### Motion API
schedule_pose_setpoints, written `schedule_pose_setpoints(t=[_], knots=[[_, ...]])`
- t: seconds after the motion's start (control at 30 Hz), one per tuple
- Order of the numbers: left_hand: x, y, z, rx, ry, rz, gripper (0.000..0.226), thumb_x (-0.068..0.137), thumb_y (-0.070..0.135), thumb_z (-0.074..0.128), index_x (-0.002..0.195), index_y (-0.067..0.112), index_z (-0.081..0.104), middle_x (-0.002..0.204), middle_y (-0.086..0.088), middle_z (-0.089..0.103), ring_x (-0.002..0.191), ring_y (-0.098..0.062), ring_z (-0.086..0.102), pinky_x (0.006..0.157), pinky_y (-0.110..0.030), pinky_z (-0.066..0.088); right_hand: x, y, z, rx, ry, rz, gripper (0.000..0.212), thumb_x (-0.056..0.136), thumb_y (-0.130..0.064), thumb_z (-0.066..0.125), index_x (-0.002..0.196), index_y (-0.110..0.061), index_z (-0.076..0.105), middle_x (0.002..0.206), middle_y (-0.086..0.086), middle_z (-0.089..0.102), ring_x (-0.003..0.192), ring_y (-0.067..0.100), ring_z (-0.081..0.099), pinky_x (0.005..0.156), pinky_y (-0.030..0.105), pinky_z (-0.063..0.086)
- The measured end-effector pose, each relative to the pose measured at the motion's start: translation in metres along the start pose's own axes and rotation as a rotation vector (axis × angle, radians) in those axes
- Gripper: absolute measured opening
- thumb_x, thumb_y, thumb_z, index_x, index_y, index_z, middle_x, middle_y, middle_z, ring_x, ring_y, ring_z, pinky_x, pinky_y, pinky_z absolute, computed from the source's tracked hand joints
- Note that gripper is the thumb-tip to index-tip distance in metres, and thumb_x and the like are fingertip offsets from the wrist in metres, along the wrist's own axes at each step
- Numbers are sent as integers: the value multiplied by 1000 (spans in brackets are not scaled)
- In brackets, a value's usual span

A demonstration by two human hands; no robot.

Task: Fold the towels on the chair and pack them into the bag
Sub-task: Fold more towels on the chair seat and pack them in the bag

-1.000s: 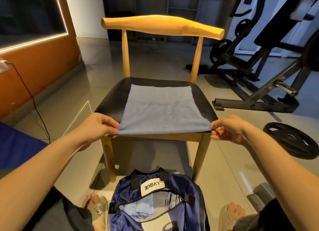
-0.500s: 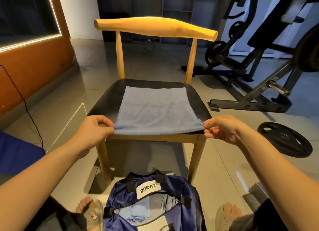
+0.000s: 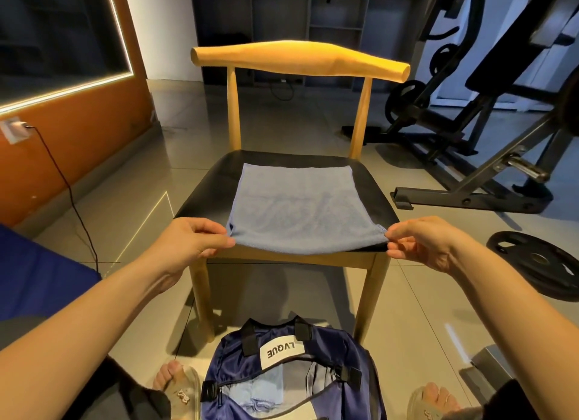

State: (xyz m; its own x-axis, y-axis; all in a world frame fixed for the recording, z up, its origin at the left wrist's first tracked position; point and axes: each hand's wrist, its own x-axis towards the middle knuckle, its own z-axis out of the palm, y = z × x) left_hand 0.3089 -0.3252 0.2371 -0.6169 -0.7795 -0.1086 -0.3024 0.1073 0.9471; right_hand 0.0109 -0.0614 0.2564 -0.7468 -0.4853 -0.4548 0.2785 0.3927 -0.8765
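Blue towel (image 3: pixel 294 206) flat on black chair (image 3: pixel 206 184) seat, near edge lifted; navy bag (image 3: pixel 332 341) open on floor below, light-blue towels (image 3: pixel 260 388) inside.

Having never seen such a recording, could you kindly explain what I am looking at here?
There is no machine: a person wears a camera on the head, so you look forward and down at their bare arms. A blue towel lies spread on the black seat of a wooden chair. The left hand and the right hand each pinch one near corner of it. On the floor below stands an open navy bag with light blue cloth inside. A weight plate lies at right.
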Motion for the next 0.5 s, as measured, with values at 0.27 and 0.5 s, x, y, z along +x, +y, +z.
schedule_pose_setpoints(t=[0.27,0.5], knots=[[-5,-3,9,203,159,263,7,86,14,80,87,18,75,81,0,73,77,-17,70,65,-21,55,0,1,0,-12,20,7,13,93,3,65,105,7,66,102,29,69,69,27,71,58,34,63],[-6,-3,5,262,146,303,6,92,23,75,93,22,80,82,5,74,80,-13,69,67,-21,53,-4,0,-1,-15,31,8,11,92,6,64,103,8,66,97,27,69,69,27,70,60,35,63]])
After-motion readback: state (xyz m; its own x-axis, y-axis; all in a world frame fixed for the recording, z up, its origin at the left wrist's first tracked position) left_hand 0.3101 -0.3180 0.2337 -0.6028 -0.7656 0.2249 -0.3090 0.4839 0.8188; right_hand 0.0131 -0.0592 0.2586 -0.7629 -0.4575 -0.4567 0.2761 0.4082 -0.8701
